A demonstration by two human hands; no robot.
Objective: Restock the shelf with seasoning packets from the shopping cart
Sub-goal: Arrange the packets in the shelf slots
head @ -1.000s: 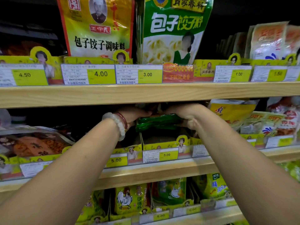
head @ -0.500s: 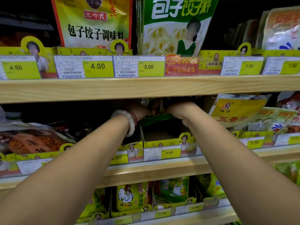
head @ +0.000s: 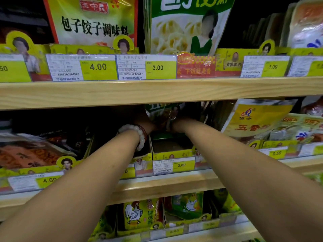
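Both hands (head: 162,124) have pushed deeper among green packets (head: 164,110); upper shelf (head: 157,91) hides fingers' grip.

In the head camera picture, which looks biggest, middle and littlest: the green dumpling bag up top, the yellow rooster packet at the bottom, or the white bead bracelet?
1. Green dumpling bag, biggest, though its top is cut off.
2. Yellow rooster packet.
3. White bead bracelet, littlest.

Both bare forearms stretch forward and upward, converging toward the middle. The left hand (head: 146,124) and right hand (head: 181,124) lie close together, deep in shadow, so their fingers cannot be made out. A pale beaded bracelet (head: 138,134) circles the left wrist.
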